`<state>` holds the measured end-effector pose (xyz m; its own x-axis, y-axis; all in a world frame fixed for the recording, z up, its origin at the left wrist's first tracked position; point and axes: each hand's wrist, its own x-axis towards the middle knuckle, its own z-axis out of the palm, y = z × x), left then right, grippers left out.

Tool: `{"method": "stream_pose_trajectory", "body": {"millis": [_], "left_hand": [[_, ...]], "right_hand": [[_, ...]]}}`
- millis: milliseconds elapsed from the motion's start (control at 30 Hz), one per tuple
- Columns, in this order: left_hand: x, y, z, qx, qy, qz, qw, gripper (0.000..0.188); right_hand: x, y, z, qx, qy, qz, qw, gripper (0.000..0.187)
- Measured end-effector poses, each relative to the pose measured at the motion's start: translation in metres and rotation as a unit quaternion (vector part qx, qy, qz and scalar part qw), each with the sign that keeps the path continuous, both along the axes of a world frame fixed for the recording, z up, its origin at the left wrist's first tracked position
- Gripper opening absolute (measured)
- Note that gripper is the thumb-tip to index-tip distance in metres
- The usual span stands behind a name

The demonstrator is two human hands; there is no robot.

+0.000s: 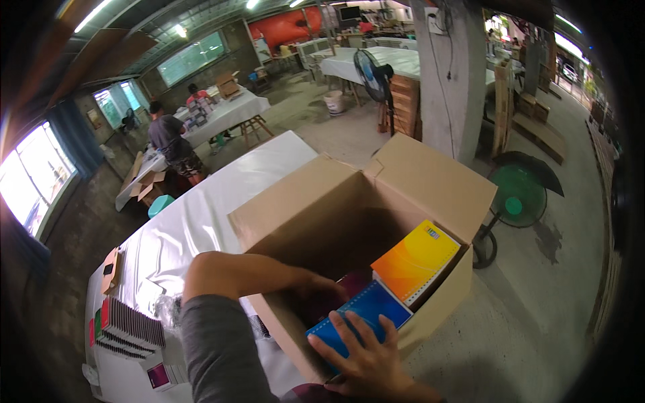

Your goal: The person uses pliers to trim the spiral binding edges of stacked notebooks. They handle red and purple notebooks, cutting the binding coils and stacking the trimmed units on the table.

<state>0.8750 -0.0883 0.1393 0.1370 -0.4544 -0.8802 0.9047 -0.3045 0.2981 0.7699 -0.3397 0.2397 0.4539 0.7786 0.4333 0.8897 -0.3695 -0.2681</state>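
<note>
A large open cardboard box stands in front of me with its flaps folded out. Inside, on the right, lie a yellow-orange notebook and a blue notebook, both with punched edges. My right hand rests on the blue one, fingers spread. My left hand reaches over the near left wall into the shaded interior, beside a dark maroon notebook. Its fingers are partly hidden in shadow, so its grip is unclear.
The box is on a table with a shiny white cover. Stacked notebooks and clear plastic lie at left. A green fan stands right, near a concrete pillar. People work at a far table.
</note>
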Motion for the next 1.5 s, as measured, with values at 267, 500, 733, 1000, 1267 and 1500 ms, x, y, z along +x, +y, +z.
{"method": "stream_pose_trajectory", "body": {"millis": [267, 500, 733, 1000, 1267, 1500], "left_hand": [[-0.013, -0.011, 0.04, 0.026, -0.051, -0.008, 0.998, 0.044], [-0.009, -0.023, 0.061, 0.071, -0.054, -0.084, 0.992, 0.043], [-0.015, -0.02, 0.061, 0.048, -0.196, -0.148, 0.968, 0.055], [-0.012, -0.023, 0.074, 0.127, -0.255, -0.188, 0.94, 0.054], [-0.001, -0.019, 0.067, 0.013, -0.045, -0.018, 0.999, 0.058], [0.014, -0.006, 0.071, 0.045, -0.151, -0.097, 0.983, 0.072]], "right_hand": [[0.007, 0.003, 0.003, 0.035, -0.009, -0.002, 0.999, 0.05], [0.006, 0.002, 0.013, -0.037, -0.004, -0.022, 0.999, 0.038], [0.005, 0.006, 0.016, -0.062, 0.005, -0.022, 0.998, 0.034], [0.004, 0.006, 0.021, -0.069, 0.036, -0.029, 0.997, 0.037], [0.004, 0.007, 0.021, -0.059, 0.024, -0.039, 0.997, 0.039], [-0.003, 0.007, 0.011, -0.111, 0.009, -0.039, 0.993, 0.054]]}}
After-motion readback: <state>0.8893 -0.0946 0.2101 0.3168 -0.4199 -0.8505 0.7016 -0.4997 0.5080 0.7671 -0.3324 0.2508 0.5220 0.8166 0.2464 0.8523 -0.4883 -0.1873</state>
